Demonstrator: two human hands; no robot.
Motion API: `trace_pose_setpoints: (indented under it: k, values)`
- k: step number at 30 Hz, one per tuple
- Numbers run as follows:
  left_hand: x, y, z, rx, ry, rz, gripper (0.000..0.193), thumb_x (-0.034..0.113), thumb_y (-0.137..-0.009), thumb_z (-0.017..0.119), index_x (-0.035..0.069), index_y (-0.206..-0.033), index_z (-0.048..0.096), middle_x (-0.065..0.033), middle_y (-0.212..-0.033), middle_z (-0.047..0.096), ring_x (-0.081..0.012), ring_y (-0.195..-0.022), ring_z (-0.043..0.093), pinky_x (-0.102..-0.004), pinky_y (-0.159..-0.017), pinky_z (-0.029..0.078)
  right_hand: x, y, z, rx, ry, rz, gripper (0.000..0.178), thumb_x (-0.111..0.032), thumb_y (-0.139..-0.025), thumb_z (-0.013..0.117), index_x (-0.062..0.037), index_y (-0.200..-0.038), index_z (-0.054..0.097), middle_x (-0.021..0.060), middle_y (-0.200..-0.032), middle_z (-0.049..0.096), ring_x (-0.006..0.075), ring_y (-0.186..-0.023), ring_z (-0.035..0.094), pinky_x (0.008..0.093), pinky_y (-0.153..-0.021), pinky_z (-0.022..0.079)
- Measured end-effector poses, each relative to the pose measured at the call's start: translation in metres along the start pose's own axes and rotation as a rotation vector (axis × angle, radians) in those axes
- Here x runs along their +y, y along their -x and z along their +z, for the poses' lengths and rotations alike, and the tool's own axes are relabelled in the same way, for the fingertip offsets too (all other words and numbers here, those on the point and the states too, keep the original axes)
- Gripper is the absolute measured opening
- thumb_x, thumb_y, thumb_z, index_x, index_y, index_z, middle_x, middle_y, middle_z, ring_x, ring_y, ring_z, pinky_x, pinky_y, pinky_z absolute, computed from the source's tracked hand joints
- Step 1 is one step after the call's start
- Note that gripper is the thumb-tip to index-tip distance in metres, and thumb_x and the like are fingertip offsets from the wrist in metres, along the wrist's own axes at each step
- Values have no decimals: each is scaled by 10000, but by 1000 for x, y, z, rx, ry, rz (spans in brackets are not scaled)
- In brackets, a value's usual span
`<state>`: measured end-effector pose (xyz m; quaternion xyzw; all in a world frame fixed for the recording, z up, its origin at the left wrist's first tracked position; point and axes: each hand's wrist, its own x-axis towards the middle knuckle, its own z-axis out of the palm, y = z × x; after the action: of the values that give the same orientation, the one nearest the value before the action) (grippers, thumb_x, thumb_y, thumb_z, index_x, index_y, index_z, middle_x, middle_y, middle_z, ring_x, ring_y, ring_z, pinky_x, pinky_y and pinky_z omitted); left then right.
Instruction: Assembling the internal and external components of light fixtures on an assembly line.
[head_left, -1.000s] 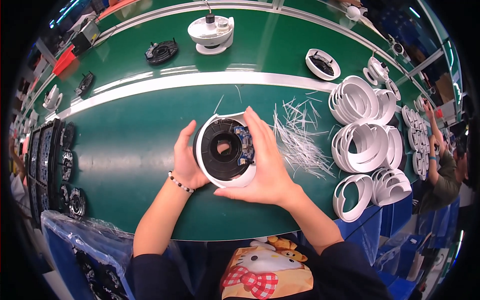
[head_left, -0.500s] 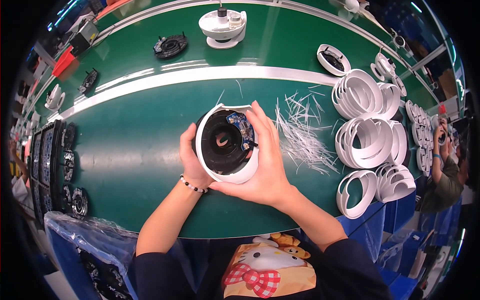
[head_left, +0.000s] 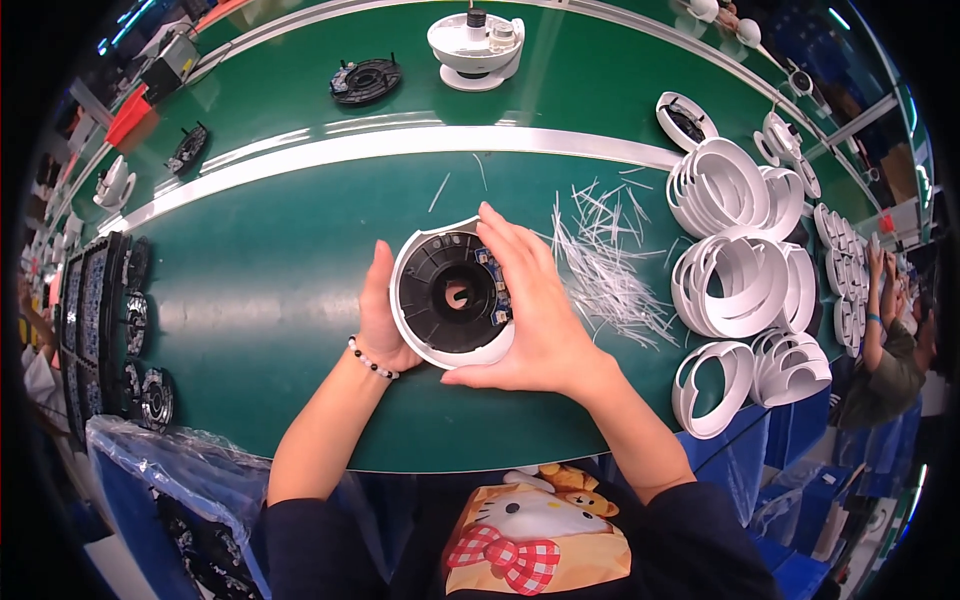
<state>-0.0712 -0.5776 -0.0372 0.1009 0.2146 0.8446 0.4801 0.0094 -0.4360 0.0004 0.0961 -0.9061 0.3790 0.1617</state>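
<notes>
Between my hands, above the green table, is a white plastic ring-shaped housing (head_left: 408, 326) with a round black plastic disc (head_left: 432, 292) sitting inside it. The disc has a hole in its middle, and part of a blue circuit board (head_left: 500, 300) shows at its right edge, partly behind my fingers. My left hand (head_left: 383, 315) grips the housing's left side, thumb raised along the rim. My right hand (head_left: 535, 310) wraps the right side, fingertips over the upper rim and thumb below.
Thin white strips (head_left: 605, 265) lie scattered right of my hands. Stacked white housings (head_left: 727, 285) line the right side. Black discs and a tray of boards (head_left: 85, 320) stand at the left. Beyond a white rail, a conveyor (head_left: 580, 70) carries a white assembly (head_left: 475, 50).
The black disc has turned and lies flatter in the housing, with less of its circuit board showing. Parts on the far belt have shifted to the right.
</notes>
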Motion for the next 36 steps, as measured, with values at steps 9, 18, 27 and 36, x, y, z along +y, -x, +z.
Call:
trace_pose_setpoints:
  k: [9, 18, 27, 36]
  values:
    - [-16, -13, 14, 300, -64, 232, 556, 404, -754, 414, 7, -1142, 447, -159, -1094, 519, -258, -986, 520, -372, -855, 433, -3, 4, 9, 140, 21, 176, 1126, -357, -475, 782, 39, -1296, 122, 237, -1292, 228, 396, -1170, 254, 463, -971, 220]
    - [128, -66, -41, 647, -162, 774, 422, 311, -868, 270, 12, -1103, 453, -131, -1092, 526, -249, -1010, 507, -410, -905, 393, -43, 117, -95, 349, 271, -166, 383, -215, -652, 680, -98, -965, 492, 106, -997, 538, 312, -951, 508, 400, -767, 466]
    - [364, -75, -253, 905, -605, 627, 288, 215, -757, 601, -9, -925, 533, -100, -869, 595, -188, -692, 580, -239, -538, 487, 3, 177, -155, 516, 758, 598, 367, -4, -558, 692, -11, -909, 585, 131, -970, 547, 287, -863, 527, 334, -753, 432]
    - [234, -240, -125, 368, -2406, 944, 462, 192, -760, 597, 49, -1176, 456, -148, -1174, 485, -288, -1080, 464, -334, -897, 366, 33, 181, -164, 470, 803, 658, 249, -30, -602, 665, -42, -839, 591, 73, -830, 574, 242, -740, 556, 314, -624, 457]
